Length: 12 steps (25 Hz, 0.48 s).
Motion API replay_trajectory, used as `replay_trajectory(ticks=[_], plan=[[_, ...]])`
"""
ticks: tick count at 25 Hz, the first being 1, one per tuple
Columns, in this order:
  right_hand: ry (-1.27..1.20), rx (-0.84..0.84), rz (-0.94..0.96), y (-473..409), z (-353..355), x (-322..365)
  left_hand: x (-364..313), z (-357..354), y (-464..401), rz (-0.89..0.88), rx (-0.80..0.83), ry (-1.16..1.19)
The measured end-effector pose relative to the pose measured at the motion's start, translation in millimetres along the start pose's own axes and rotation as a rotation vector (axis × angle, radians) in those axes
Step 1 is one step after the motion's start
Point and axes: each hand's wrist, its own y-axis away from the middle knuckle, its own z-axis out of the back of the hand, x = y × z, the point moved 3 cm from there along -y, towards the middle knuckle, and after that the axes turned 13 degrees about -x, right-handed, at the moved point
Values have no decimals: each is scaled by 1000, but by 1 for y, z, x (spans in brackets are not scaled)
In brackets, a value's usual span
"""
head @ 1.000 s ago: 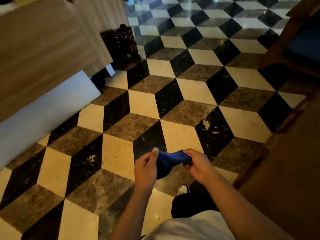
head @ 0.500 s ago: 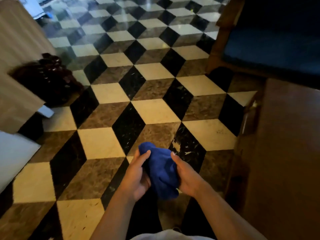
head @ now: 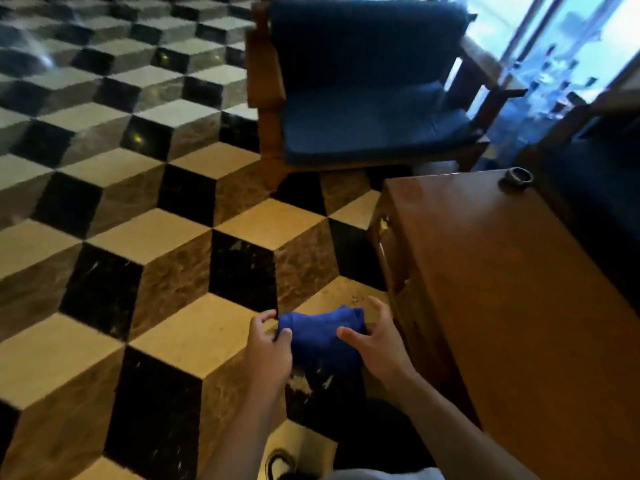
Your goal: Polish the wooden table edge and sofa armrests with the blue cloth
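The blue cloth (head: 320,332) is bunched up in the air above the floor, held between both hands. My left hand (head: 268,351) pinches its left end with thumb and fingers. My right hand (head: 375,341) holds its right side, thumb across the front and fingers curved behind. The wooden table (head: 512,306) stands just right of my hands, its near left edge close to my right hand. The sofa chair (head: 367,109) with dark blue cushions and wooden armrests (head: 263,64) stands farther ahead.
A small round dark object (head: 517,176) sits at the table's far corner. A second dark seat (head: 602,174) is at the right beyond the table. Cube-patterned marble floor (head: 138,237) spreads to the left. Bright windows (head: 554,46) are at the top right.
The view has swung right, bringing the sofa chair and table top into sight. Both hands have pulled the cloth out sideways from a hanging bunch.
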Motion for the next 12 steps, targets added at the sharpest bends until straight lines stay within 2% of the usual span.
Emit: replay_trajectory(ticks=[3,5,7,9,10,12], plan=[[199,4,114,-70,8,23,-40,-56,-59,-73,247,-60],[296,60,164,-128,16,32,-64,-102,-101,-212,368,-253],[438,106,272,-184,20,38,-85,-148,-131,-520,349,-592],[587,126,398,-234,23,50,-111,-192,-151,-775,263,-916],[641,109,449,-257,29,59,-129,-213,-160,-878,235,-1032],[656,94,496,-298,53,82,-177,-251,-180,-1010,262,-1071]])
